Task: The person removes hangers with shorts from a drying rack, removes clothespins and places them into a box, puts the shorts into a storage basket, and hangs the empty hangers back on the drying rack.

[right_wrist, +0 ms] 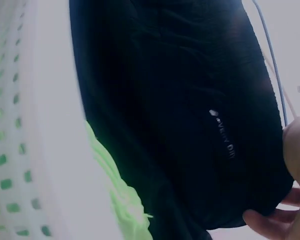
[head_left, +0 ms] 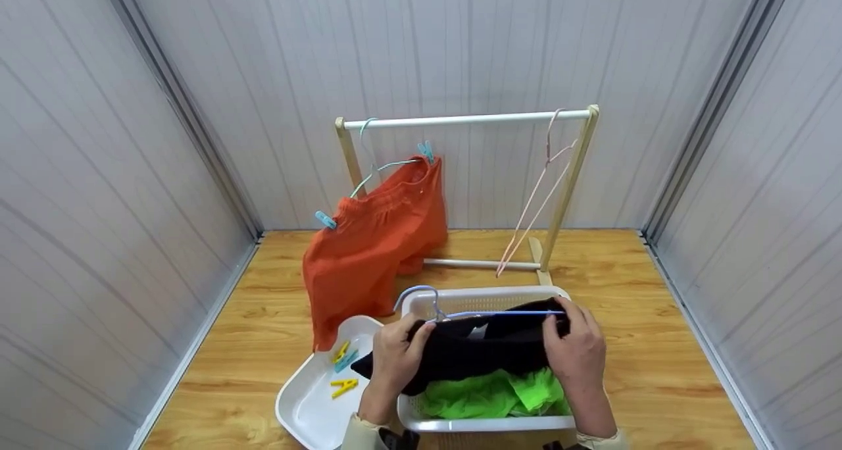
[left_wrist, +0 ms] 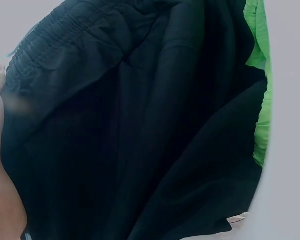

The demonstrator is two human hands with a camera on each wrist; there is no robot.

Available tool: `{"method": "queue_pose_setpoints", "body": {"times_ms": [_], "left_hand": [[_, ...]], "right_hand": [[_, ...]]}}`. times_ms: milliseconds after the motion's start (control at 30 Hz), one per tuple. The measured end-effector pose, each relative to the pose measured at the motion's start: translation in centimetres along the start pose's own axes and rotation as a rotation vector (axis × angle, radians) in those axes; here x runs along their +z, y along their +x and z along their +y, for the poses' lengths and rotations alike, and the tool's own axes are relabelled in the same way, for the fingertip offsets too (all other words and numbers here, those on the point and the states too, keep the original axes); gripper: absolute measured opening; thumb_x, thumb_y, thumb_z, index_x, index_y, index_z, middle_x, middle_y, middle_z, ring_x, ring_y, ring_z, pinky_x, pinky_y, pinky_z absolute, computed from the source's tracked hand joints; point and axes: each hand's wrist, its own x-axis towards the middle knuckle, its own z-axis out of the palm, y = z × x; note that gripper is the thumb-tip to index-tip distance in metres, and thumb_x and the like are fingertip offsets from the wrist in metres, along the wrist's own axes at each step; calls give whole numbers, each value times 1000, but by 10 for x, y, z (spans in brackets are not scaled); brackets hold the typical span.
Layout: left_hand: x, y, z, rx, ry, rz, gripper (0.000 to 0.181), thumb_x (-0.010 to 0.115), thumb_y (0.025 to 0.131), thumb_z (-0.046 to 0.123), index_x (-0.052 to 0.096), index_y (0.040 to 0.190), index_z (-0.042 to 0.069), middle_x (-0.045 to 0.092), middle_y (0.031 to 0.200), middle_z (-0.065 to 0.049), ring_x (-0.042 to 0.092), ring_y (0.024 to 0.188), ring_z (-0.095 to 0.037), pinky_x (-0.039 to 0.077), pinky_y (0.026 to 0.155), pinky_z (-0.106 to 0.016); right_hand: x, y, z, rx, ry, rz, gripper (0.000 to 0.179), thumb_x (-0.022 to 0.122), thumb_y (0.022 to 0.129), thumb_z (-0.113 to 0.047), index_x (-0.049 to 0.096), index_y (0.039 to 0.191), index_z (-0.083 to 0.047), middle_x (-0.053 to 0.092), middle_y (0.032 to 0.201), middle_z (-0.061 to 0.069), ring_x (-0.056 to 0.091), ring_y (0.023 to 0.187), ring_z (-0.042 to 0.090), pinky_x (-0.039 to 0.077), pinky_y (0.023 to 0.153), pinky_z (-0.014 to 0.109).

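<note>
Black shorts [head_left: 487, 351] with an elastic waistband and small white lettering on one leg, seen in the right wrist view, are held above a white basket. A blue hanger [head_left: 500, 312] lies along the waistband, its hook pointing left. My left hand [head_left: 398, 358] pinches the waistband's left end near the hook, while my right hand [head_left: 577, 345] grips its right end together with the hanger's tip. Part of the hanger's left arm is hidden by the left hand and cloth. In the left wrist view the gathered waistband [left_wrist: 45, 45] runs up from the thumb side.
The white basket [head_left: 487, 425] contains bright green cloth [head_left: 473, 397]. To its left, a white tray [head_left: 296, 404] has yellow and blue clothespins. Behind stands a rack [head_left: 467, 118] with orange shorts [head_left: 375, 239] clipped to a hanger and a bare pink hanger [head_left: 536, 200].
</note>
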Motion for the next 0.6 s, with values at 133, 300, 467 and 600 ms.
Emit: {"method": "queue_pose_setpoints", "body": {"times_ms": [133, 300, 467, 600], "left_hand": [[-1, -1, 0, -21, -19, 16, 22, 66, 93, 29, 60, 76, 16, 57, 65, 8, 57, 57, -10, 44, 51, -25], [-4, 2, 1, -47, -84, 42, 18, 65, 94, 20, 61, 78, 12, 55, 67, 5, 54, 58, -10, 44, 53, -24], [-2, 13, 3, -36, -60, -53, 19, 66, 94, 21, 58, 77, 14, 51, 63, 6, 52, 56, -10, 43, 52, -25], [0, 14, 4, -22, -42, -85, 29, 65, 94, 24, 51, 71, 14, 36, 58, 6, 43, 52, -11, 38, 49, -24]], "right_hand": [[-1, -3, 2, 117, 75, 20, 24, 71, 84, -8, 73, 107, -4, 69, 94, 13, 64, 89, 27, 49, 76, 36], [-11, -7, -4, 219, 136, 89, 12, 72, 86, -10, 75, 95, -3, 71, 81, 7, 64, 69, 6, 47, 61, 11], [-19, 5, -17, 215, 187, 145, 12, 71, 86, -10, 72, 95, -2, 71, 81, 8, 60, 70, -5, 46, 61, 9], [-22, 10, -19, 271, 227, 109, 23, 70, 88, -11, 65, 107, 0, 68, 98, 6, 60, 80, -1, 46, 63, 10]]}}
